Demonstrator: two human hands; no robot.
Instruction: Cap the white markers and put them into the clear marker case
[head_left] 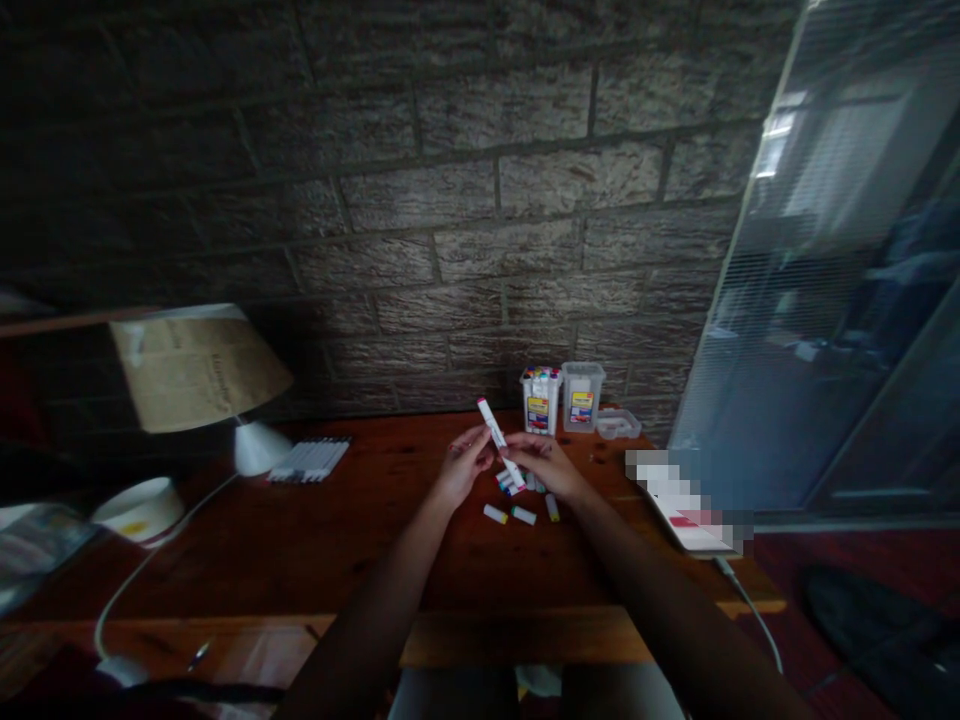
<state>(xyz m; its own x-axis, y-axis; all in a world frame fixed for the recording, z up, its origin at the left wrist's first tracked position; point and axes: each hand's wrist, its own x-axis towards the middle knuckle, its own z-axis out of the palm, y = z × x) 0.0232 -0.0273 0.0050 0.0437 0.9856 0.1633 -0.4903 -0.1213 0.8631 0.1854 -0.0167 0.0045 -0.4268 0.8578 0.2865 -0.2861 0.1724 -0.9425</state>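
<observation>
A white marker with pink ends (493, 424) is held at a slant between my two hands over the wooden table. My left hand (466, 464) pinches it around its middle. Lower down the barrel, my right hand (546, 464) grips the same marker, its fingers closed. Beneath the hands lie several white marker caps with coloured ends, among them a yellow-ended cap (495, 514) and a green-ended cap (523, 516). Some of this small pile is hidden behind my right hand.
A clear box full of markers (540, 402) stands by the brick wall, beside another clear box (583, 398) and a clear lid (619, 424). Leftward are a row of white markers (311, 460), a lamp (202, 370) and a white bowl (142, 510). A blurred white device (686, 500) with a cable lies right.
</observation>
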